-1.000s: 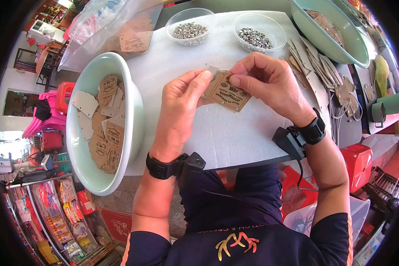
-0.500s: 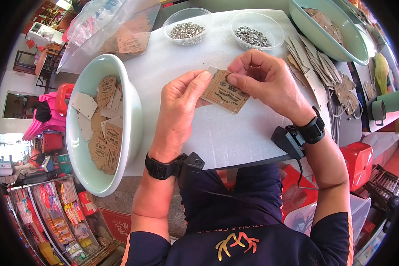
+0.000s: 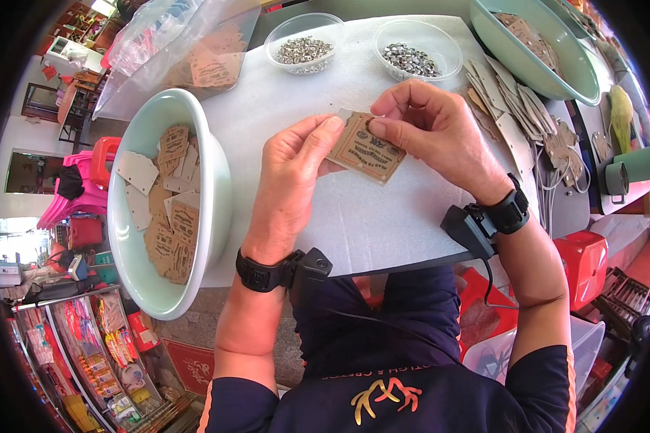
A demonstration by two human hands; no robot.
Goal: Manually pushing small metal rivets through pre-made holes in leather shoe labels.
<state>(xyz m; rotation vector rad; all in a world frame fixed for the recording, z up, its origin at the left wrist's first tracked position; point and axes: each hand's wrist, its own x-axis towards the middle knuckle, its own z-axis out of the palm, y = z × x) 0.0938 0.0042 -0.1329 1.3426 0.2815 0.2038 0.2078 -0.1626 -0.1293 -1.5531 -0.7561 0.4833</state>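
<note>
A brown printed cardboard tag (image 3: 372,153) is held up above the white-covered table between my two hands. My left hand (image 3: 300,148) is closed on its left edge, thumb on top and fingers beneath. My right hand (image 3: 433,130) is closed at the tag's upper edge, with thumb and forefinger pinched near a small dark spot there. Whether a small metal piece sits between those fingertips cannot be made out. Beyond my hands stand a clear tub of small silvery metal fittings (image 3: 305,50) and another clear tub of darker metal fittings (image 3: 410,59).
A pale green basin (image 3: 220,216) with brown and white tags stands at the left. Stacked tags (image 3: 509,101) lie on the right, below another green basin (image 3: 581,83). A clear plastic bin (image 3: 133,90) holds tags at the back left. The table's front edge (image 3: 404,268) is close to my body.
</note>
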